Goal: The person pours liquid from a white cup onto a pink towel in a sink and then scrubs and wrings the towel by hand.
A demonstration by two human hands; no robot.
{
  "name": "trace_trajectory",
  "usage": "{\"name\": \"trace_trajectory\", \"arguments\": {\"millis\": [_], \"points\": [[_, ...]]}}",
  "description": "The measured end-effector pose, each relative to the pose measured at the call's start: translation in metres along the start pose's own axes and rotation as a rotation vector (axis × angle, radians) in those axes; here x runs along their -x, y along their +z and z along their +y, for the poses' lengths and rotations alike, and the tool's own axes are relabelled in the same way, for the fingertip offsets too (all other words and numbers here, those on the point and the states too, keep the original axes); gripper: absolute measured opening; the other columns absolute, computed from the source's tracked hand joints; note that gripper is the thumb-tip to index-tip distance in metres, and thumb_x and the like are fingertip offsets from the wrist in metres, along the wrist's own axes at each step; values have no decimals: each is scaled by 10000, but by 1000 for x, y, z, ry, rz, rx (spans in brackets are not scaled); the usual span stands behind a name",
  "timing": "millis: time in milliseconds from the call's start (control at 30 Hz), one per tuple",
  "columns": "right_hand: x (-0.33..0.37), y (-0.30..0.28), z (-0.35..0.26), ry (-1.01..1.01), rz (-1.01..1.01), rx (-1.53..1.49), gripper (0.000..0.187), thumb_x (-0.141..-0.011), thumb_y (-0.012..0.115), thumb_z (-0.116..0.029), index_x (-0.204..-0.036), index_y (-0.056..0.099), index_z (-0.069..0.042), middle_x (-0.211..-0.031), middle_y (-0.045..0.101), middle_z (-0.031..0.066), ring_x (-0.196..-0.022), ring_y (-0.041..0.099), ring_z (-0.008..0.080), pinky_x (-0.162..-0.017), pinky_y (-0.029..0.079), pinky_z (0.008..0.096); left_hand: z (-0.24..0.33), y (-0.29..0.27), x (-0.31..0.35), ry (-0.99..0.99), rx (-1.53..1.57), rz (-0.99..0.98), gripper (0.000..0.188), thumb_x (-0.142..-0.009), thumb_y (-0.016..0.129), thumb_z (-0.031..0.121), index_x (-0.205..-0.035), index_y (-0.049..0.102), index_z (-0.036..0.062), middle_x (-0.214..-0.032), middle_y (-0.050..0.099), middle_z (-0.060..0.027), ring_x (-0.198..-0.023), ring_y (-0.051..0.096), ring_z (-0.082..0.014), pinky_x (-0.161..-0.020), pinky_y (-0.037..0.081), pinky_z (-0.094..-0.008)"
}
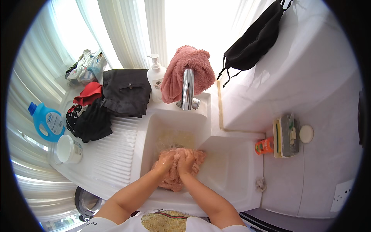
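Both of my hands are down in a white sink point(232, 170), pressed into a wet, fluffy pink towel point(172, 183). My left hand point(165, 161) has its fingers curled into the cloth on the left. Beside it, my right hand point(186, 160) grips the bunched fabric, the two hands nearly touching. Shallow, cloudy water point(174, 137) lies in the basin just beyond the towel. Above the sink's far edge stands a chrome faucet point(188, 91), with another pink fluffy cloth point(176, 79) draped over it.
Left of the basin, a ribbed washboard point(119, 150) holds dark clothes point(92, 121), a red cloth point(89, 93) and folded dark trousers point(125, 91). A pump bottle point(156, 83), blue detergent bottle point(48, 121) and white tub point(69, 149) stand around it. A black mask point(255, 38) hangs upper right.
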State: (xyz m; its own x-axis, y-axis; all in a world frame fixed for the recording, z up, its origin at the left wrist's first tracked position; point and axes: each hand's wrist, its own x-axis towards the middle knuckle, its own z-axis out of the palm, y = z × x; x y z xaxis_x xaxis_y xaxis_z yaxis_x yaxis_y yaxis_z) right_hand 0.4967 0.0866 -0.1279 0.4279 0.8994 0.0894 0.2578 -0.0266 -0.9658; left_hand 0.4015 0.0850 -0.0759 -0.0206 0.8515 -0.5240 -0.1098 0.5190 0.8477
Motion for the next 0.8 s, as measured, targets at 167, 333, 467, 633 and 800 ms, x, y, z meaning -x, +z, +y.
{"name": "trace_trajectory", "arguments": {"millis": [167,333,467,633,800], "points": [[23,-3,-33,-196,-141,-42,217,-871,621,-189,-763,604,-2,-771,606,155,-729,594,340,-692,477,420,14,-14,-9,-180,121,-39,351,-932,549,299,-1057,622,-21,-933,632,-104,-804,585,-187,-687,487,-336],[-30,-31,19,-42,-289,301,303,-875,649,-302,-1007,628,-30,-1133,618,198,-1064,554,353,-857,448,413,12,-33,-19,-125,-195,-8,356,-899,604,357,-833,633,8,-664,544,-27,-586,515,-149,-520,431,-327],[-25,-85,55,-321,-581,476,598,-771,753,-430,-1195,589,-42,-1267,557,206,-1214,491,337,-982,394,374,29,-57,-14,-80,-105,77,347,-891,628,340,-742,630,27,-531,435,17,-476,388,-95,-386,305,-317],[-18,-81,59,-178,-765,362,686,-632,847,-310,-1200,595,-19,-1172,639,166,-1096,598,309,-930,457,375,61,-29,12,-187,-154,-102,328,-884,651,288,-856,640,-39,-790,626,-91,-656,586,-152,-548,485,-309],[-40,-103,2,306,-666,45,525,-610,678,-29,-1127,623,43,-1030,681,112,-906,652,221,-801,515,334,107,-35,38,-64,105,-186,318,-879,660,292,-865,640,-25,-778,617,-85,-638,559,-144,-578,479,-299]]}}
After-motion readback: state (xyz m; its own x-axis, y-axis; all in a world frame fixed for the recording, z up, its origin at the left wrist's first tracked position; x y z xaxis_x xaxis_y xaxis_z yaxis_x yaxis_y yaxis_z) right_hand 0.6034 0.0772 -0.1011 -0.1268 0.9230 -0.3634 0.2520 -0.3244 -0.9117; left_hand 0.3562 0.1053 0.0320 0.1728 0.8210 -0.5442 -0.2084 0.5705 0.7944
